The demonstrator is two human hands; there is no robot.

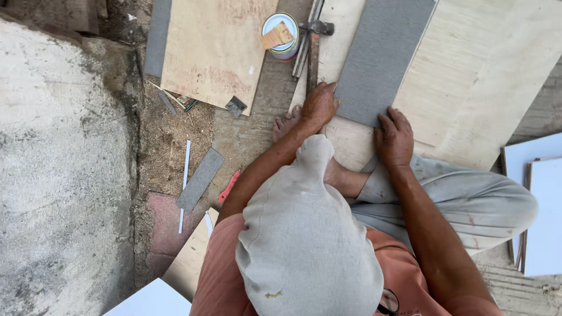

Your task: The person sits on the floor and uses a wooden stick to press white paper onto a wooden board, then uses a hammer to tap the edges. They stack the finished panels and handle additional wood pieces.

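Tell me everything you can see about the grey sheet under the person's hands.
The grey sheet is a flat, matte, finely textured rectangle, looking like laminate. It lies slantwise on a pale plywood board, its far end running out of the picture's top. The left hand presses at its near left edge, and the right hand rests its fingers on the near corner. No tears or marks show.

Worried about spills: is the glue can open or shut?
Open and upright: the can shows its round top without a lid, and a brush rests across the rim. How full it is cannot be told.
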